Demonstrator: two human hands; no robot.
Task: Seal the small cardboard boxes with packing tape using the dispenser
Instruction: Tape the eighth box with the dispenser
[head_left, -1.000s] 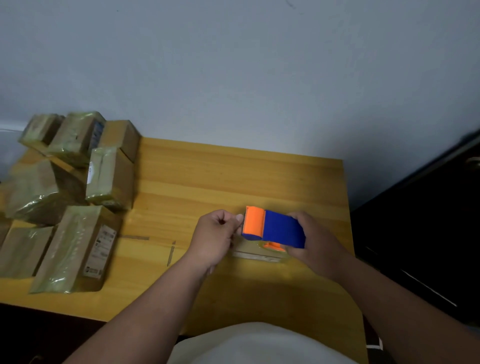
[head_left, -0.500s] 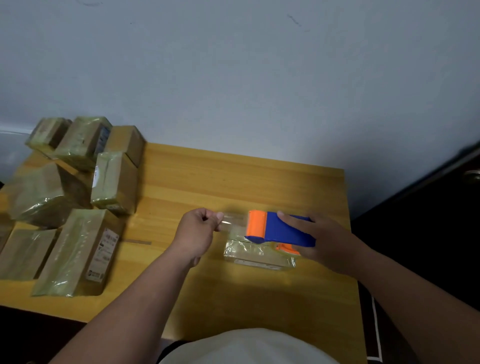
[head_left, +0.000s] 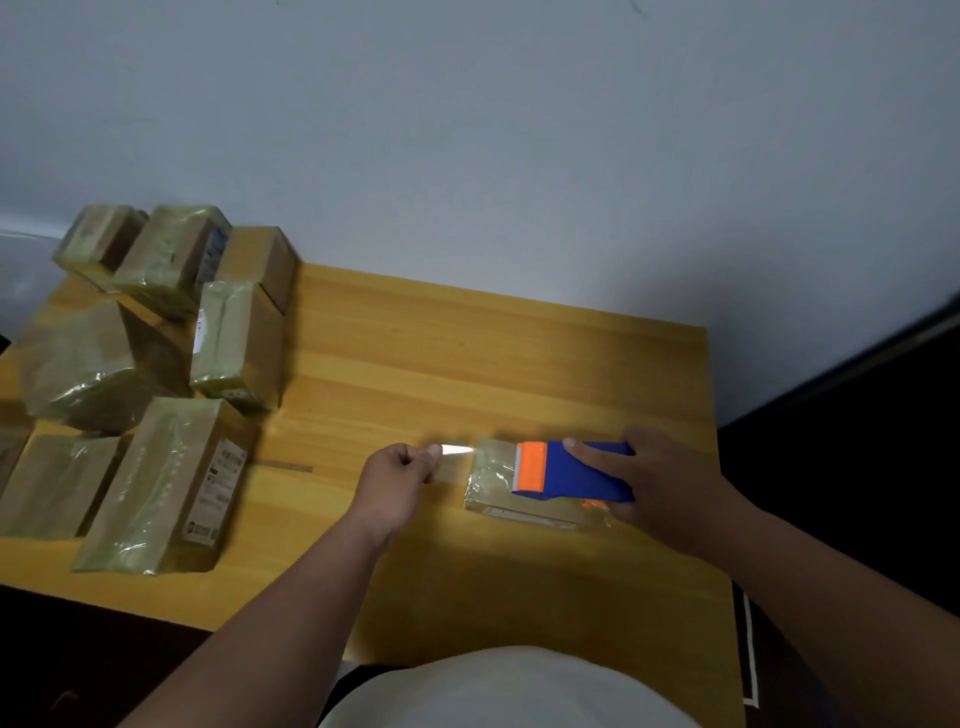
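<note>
A small flat cardboard box (head_left: 491, 480), shiny with clear tape, lies on the wooden table (head_left: 467, 364) right of centre. Over its right half sits the blue and orange tape dispenser (head_left: 569, 472), which my right hand (head_left: 660, 483) grips from the right, index finger along its top. A strip of clear tape (head_left: 457, 451) stretches left from the dispenser's orange end to my left hand (head_left: 397, 480), which pinches the strip's free end between thumb and fingers, just left of the box.
Several taped cardboard boxes (head_left: 161, 364) are heaped on the table's left side, the nearest one (head_left: 166, 486) long and labelled. A short tape scrap (head_left: 285, 466) lies on the wood between them and my left hand. A dark cabinet (head_left: 857, 441) stands right of the table.
My left hand has drawn the tape end away to the left while my right hand slid the dispenser right along the box; more of the box top shows.
</note>
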